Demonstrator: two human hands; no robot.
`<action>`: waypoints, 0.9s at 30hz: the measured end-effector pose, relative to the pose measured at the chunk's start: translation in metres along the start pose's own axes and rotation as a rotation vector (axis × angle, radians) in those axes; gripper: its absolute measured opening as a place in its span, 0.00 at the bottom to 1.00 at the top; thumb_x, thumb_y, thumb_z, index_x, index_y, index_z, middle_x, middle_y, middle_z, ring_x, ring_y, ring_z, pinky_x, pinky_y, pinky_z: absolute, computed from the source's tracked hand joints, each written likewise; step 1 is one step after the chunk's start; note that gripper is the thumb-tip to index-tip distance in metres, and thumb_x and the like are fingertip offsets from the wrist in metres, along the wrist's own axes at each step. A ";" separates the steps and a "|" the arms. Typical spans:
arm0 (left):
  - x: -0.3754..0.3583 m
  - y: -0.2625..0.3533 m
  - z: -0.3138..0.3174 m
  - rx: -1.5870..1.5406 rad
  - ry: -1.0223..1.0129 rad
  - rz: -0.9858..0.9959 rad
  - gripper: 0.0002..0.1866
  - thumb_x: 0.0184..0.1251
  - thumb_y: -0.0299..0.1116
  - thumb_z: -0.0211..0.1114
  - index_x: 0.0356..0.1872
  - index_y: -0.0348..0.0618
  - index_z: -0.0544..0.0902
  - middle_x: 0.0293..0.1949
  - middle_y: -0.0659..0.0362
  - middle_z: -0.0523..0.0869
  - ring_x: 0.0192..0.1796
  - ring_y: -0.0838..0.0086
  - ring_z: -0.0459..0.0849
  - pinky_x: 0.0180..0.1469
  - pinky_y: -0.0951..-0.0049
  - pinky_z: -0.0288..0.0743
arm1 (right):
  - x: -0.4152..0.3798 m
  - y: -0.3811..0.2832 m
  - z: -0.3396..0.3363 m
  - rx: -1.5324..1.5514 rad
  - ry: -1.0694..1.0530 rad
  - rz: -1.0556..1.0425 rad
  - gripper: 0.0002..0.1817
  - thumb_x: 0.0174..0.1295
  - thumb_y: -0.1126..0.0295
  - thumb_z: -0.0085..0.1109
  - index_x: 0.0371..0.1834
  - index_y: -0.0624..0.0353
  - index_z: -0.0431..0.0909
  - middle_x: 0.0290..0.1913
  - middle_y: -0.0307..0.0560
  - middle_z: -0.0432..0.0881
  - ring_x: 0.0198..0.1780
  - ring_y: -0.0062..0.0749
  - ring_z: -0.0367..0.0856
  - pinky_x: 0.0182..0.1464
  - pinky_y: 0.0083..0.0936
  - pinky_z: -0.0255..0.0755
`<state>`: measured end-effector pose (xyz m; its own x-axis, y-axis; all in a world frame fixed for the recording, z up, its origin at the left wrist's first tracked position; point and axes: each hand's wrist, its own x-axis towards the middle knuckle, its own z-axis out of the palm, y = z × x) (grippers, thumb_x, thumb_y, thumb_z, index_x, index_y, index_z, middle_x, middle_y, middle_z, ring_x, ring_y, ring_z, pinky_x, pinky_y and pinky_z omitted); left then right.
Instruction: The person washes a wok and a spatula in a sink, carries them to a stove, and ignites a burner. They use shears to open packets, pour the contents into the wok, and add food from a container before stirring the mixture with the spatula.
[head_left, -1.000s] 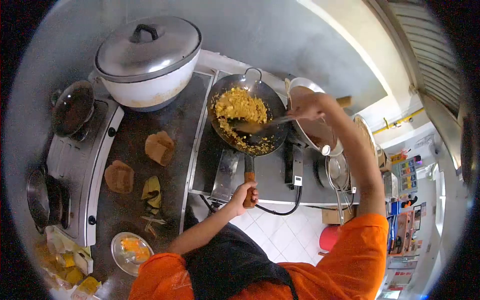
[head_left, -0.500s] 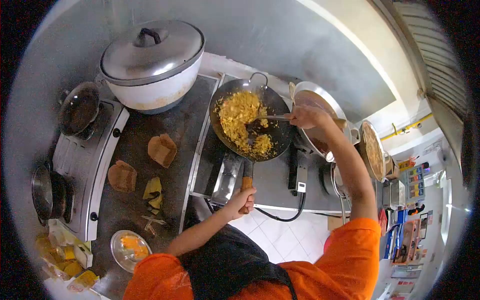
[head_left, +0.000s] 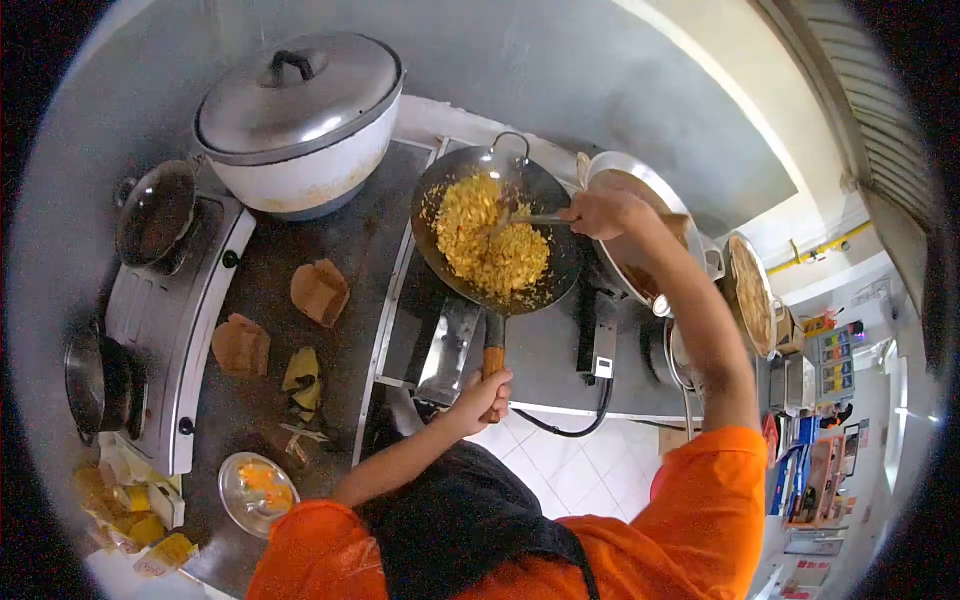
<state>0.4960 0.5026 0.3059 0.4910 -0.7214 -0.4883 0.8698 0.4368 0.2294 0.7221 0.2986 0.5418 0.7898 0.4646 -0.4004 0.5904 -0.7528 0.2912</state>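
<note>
My left hand (head_left: 483, 402) is closed round the wooden handle (head_left: 494, 360) of a dark wok (head_left: 425, 215). Yellow fried rice (head_left: 487, 245) with small bits in it lies across the middle of the wok. Above the wok's right rim, my right hand (head_left: 608, 214) grips a long-handled metal spatula (head_left: 540, 219). Its head is down in the rice and partly hidden. Just behind my right forearm stands a wide metal pot (head_left: 625, 165) holding brown contents.
A large lidded white pot (head_left: 310, 175) stands at the back left. Further left is a stove (head_left: 165, 300) with two pans. Brown paper pieces (head_left: 320, 292) and a metal plate (head_left: 235, 500) with orange scraps lie on the dark counter. Another pan (head_left: 752, 295) stands to the right.
My right hand has moved slightly left and up with the spatula. The rice, split by a gap before, now lies in one spread heap. My left hand still holds the handle.
</note>
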 end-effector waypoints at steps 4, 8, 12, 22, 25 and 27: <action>-0.020 0.006 0.001 0.134 0.074 0.037 0.14 0.66 0.43 0.62 0.40 0.49 0.68 0.23 0.64 0.71 0.21 0.78 0.71 0.19 0.72 0.65 | 0.006 0.042 0.018 -0.082 -0.202 -0.151 0.12 0.57 0.62 0.56 0.38 0.56 0.82 0.39 0.51 0.83 0.40 0.46 0.82 0.39 0.40 0.77; -0.016 -0.017 -0.128 1.435 0.685 0.853 0.31 0.66 0.51 0.59 0.54 0.31 0.67 0.48 0.41 0.71 0.51 0.55 0.72 0.47 0.55 0.71 | -0.020 0.012 -0.019 -0.184 -0.038 0.160 0.11 0.56 0.61 0.57 0.36 0.53 0.83 0.43 0.50 0.83 0.44 0.49 0.83 0.42 0.42 0.78; -0.040 0.002 -0.141 1.850 0.645 1.156 0.34 0.66 0.49 0.58 0.59 0.27 0.65 0.50 0.38 0.70 0.52 0.49 0.70 0.55 0.53 0.64 | -0.059 -0.047 -0.099 -0.104 -0.228 0.353 0.14 0.58 0.55 0.56 0.42 0.45 0.83 0.36 0.50 0.84 0.42 0.48 0.83 0.46 0.40 0.77; 0.008 -0.025 -0.098 1.572 0.658 0.762 0.45 0.53 0.39 0.72 0.63 0.24 0.55 0.55 0.38 0.66 0.58 0.46 0.64 0.60 0.50 0.58 | -0.084 0.011 -0.058 -0.043 -0.397 0.309 0.13 0.57 0.56 0.57 0.40 0.49 0.83 0.32 0.50 0.84 0.36 0.46 0.83 0.38 0.40 0.76; 0.041 -0.033 -0.086 1.568 0.759 0.893 0.39 0.55 0.40 0.71 0.60 0.27 0.59 0.55 0.39 0.66 0.60 0.48 0.63 0.62 0.51 0.56 | -0.079 0.032 -0.062 0.039 -0.472 0.339 0.14 0.58 0.56 0.56 0.37 0.51 0.83 0.27 0.48 0.82 0.29 0.40 0.81 0.32 0.36 0.74; 0.046 -0.027 -0.063 1.508 0.664 1.220 0.35 0.61 0.45 0.66 0.58 0.31 0.60 0.54 0.42 0.66 0.60 0.53 0.64 0.62 0.55 0.57 | -0.065 0.050 -0.053 0.094 -0.609 0.458 0.15 0.58 0.54 0.57 0.33 0.54 0.84 0.21 0.44 0.80 0.21 0.32 0.76 0.25 0.32 0.70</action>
<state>0.4918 0.4911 0.2243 0.9406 -0.0442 0.3366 -0.3115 -0.5070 0.8037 0.7095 0.2555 0.6283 0.7048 -0.2216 -0.6739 0.1882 -0.8576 0.4787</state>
